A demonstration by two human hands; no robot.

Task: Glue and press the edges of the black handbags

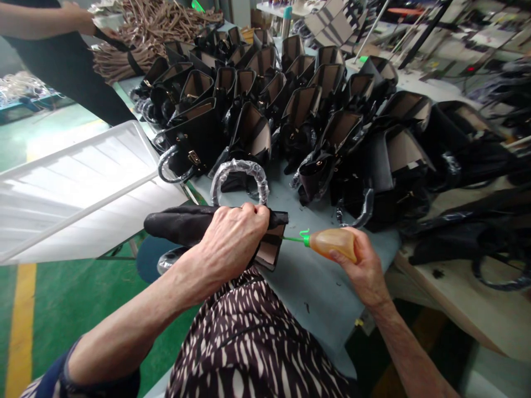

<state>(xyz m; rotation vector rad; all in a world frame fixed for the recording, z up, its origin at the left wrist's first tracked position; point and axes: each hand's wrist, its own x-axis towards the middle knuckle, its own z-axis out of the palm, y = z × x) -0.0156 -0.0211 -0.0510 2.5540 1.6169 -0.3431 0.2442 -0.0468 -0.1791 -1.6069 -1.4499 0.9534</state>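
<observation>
My left hand (pixel 238 235) is closed on a black handbag (pixel 178 224) that lies tilted on its side near my lap. The bag's round handle (pixel 240 168), wrapped in clear plastic, stands up beyond my knuckles. A beige lining shows at the bag's right end. In my right hand (pixel 365 265) is a squeeze bottle (pixel 334 244) of amber liquid with a green cap and thin nozzle. Its nozzle tip points left, at the edge of the bag's opening; whether it touches is too small to tell.
Many black handbags (pixel 249 132) crowd the blue-grey table (pixel 307 282) ahead. A white plastic crate (pixel 83 182) stands at left. Beyond it a person (pixel 58 61) is beside a pile of brown straps (pixel 166 33). More dark bags lie on the right-hand table (pixel 448 293).
</observation>
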